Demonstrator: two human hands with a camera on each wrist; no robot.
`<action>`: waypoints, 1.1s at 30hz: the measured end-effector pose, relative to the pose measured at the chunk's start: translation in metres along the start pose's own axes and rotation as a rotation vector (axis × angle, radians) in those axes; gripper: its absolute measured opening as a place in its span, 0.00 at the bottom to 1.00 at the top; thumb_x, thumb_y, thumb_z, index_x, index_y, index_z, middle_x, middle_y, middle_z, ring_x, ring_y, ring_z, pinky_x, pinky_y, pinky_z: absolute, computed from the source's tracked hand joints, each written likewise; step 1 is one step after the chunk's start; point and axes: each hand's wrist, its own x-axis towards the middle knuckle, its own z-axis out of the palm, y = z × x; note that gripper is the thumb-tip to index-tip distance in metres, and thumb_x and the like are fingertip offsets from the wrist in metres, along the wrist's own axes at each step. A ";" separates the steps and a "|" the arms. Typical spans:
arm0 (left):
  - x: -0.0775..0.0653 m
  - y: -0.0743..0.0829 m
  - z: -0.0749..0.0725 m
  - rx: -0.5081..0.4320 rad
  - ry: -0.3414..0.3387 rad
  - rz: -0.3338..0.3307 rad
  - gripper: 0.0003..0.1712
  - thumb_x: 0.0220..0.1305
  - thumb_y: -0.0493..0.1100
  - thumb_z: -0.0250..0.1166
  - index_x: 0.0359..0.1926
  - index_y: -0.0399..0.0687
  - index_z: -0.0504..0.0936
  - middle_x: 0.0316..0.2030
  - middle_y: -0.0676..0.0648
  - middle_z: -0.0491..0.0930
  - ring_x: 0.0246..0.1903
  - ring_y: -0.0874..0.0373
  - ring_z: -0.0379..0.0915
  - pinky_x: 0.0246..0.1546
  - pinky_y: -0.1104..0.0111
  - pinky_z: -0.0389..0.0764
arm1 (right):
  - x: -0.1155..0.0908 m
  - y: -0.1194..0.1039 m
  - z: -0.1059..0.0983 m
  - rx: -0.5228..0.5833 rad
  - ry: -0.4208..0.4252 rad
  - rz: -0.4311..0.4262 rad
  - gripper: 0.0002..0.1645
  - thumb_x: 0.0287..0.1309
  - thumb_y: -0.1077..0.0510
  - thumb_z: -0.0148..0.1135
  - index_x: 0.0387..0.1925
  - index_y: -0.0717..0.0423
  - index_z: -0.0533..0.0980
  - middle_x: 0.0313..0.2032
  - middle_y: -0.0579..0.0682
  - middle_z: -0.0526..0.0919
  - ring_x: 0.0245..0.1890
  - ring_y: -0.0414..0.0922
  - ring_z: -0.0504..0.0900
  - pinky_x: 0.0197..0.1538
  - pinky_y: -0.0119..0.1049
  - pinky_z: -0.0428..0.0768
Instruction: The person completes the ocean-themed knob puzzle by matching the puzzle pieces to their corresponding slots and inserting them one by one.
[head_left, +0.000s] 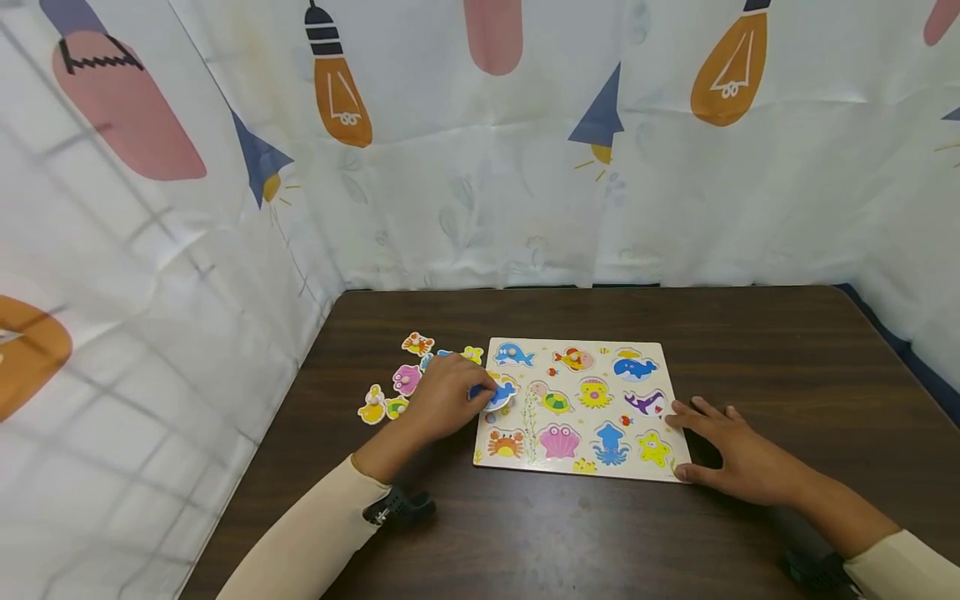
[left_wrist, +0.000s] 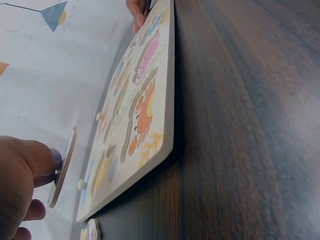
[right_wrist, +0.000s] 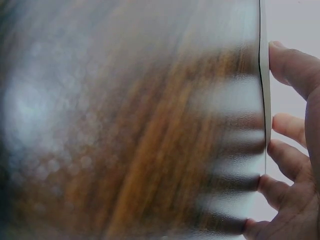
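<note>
My left hand [head_left: 450, 396] pinches a blue whale puzzle piece [head_left: 501, 393] between thumb and fingertips, above the left side of a wooden sea-animal puzzle board [head_left: 543, 350]. The left wrist view shows this piece [left_wrist: 64, 170] edge-on, tilted and apart from the board [left_wrist: 169, 115]. At the board's right edge, my right hand [head_left: 738, 454] rests with fingers spread, thumb near the lower corner. In the right wrist view its fingers [right_wrist: 287, 160] are extended along the thin board edge. A blue whale [head_left: 513, 355] and a fish [head_left: 576, 359] with knobs sit in the top row.
Left of the board lie several loose pieces: a crab [head_left: 417, 343], a pink shell [head_left: 407, 380], a yellow piece [head_left: 372, 406], a turtle [head_left: 396, 407] and a yellow star [head_left: 473, 354]. My left hand partly hides a blue one. A patterned curtain [head_left: 480, 208] hangs behind the dark table [head_left: 525, 542].
</note>
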 end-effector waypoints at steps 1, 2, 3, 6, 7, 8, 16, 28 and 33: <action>0.002 0.001 0.001 -0.004 0.001 0.004 0.03 0.59 0.44 0.76 0.35 0.57 0.91 0.36 0.58 0.87 0.44 0.57 0.77 0.47 0.55 0.73 | 0.000 0.000 0.000 0.002 0.001 0.001 0.48 0.58 0.33 0.69 0.72 0.52 0.69 0.76 0.61 0.60 0.75 0.70 0.51 0.71 0.70 0.38; 0.003 0.002 0.002 -0.008 0.002 0.008 0.03 0.59 0.44 0.76 0.35 0.57 0.91 0.36 0.58 0.87 0.44 0.57 0.77 0.47 0.56 0.73 | -0.001 0.001 0.000 0.003 0.002 0.001 0.48 0.58 0.33 0.69 0.72 0.52 0.69 0.76 0.61 0.60 0.75 0.70 0.51 0.71 0.70 0.37; 0.005 0.002 0.003 -0.012 0.002 0.011 0.03 0.60 0.44 0.76 0.36 0.58 0.91 0.36 0.59 0.87 0.44 0.57 0.77 0.47 0.56 0.73 | -0.001 0.001 0.000 0.002 0.003 0.002 0.48 0.58 0.33 0.69 0.72 0.52 0.69 0.76 0.61 0.60 0.75 0.70 0.51 0.71 0.69 0.37; 0.010 0.005 0.006 -0.021 -0.001 0.022 0.03 0.60 0.45 0.75 0.36 0.57 0.91 0.36 0.59 0.87 0.43 0.58 0.77 0.46 0.57 0.73 | -0.002 0.003 0.001 0.002 0.007 -0.002 0.47 0.58 0.33 0.69 0.72 0.51 0.69 0.76 0.60 0.60 0.75 0.70 0.52 0.71 0.70 0.37; 0.011 0.005 0.007 -0.020 -0.003 0.026 0.02 0.61 0.45 0.75 0.36 0.58 0.91 0.36 0.59 0.87 0.42 0.58 0.78 0.46 0.58 0.73 | -0.002 0.003 0.001 0.002 0.008 -0.004 0.47 0.58 0.33 0.69 0.72 0.51 0.69 0.76 0.60 0.60 0.75 0.70 0.52 0.71 0.70 0.37; 0.013 0.006 0.008 -0.017 -0.010 0.028 0.02 0.62 0.45 0.74 0.37 0.58 0.91 0.37 0.60 0.87 0.42 0.58 0.78 0.46 0.58 0.73 | -0.002 0.004 0.001 0.002 0.007 -0.005 0.47 0.58 0.33 0.69 0.72 0.51 0.69 0.76 0.60 0.60 0.75 0.70 0.52 0.71 0.70 0.37; 0.024 0.013 0.018 -0.043 -0.066 0.023 0.04 0.65 0.47 0.73 0.40 0.59 0.91 0.39 0.61 0.87 0.46 0.59 0.76 0.49 0.57 0.71 | -0.003 0.004 0.002 0.006 0.008 -0.006 0.47 0.58 0.33 0.69 0.72 0.51 0.70 0.76 0.60 0.61 0.74 0.71 0.52 0.70 0.71 0.39; 0.043 0.023 0.031 -0.016 -0.077 0.063 0.04 0.67 0.49 0.71 0.40 0.61 0.91 0.39 0.62 0.86 0.46 0.60 0.76 0.50 0.59 0.71 | 0.000 0.003 0.001 0.011 -0.004 -0.001 0.48 0.58 0.31 0.68 0.72 0.50 0.69 0.76 0.59 0.60 0.75 0.70 0.51 0.70 0.71 0.39; 0.050 0.027 0.034 -0.018 -0.084 0.063 0.04 0.67 0.49 0.70 0.41 0.62 0.91 0.40 0.62 0.86 0.46 0.60 0.76 0.48 0.59 0.70 | 0.001 0.003 0.000 0.020 -0.007 0.007 0.48 0.57 0.31 0.68 0.72 0.50 0.69 0.76 0.60 0.60 0.75 0.70 0.50 0.70 0.71 0.38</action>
